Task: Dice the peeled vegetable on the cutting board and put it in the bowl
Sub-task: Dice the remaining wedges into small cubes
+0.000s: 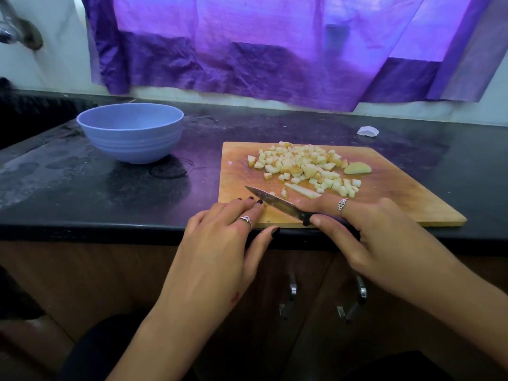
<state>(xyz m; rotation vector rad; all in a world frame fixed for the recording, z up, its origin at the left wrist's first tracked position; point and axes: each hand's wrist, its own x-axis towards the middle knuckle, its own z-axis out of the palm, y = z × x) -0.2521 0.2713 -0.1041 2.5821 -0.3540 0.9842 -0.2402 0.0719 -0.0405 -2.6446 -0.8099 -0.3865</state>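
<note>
Honestly, fingers too near that blade
Right hand (354,226) grips knife (277,203); left hand (228,229) fingers flat, together on cutting board (412,204), could get nicked.

A dark countertop (110,188) carries a blue bowl (132,133) and a wooden cutting board (412,199).

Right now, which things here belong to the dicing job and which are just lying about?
Job: cutting board, diced pieces, uncut strip, uncut wedge, knife in the right hand, left hand on the board's near edge, bowl.

Lying about: white scrap, purple curtain.
</note>
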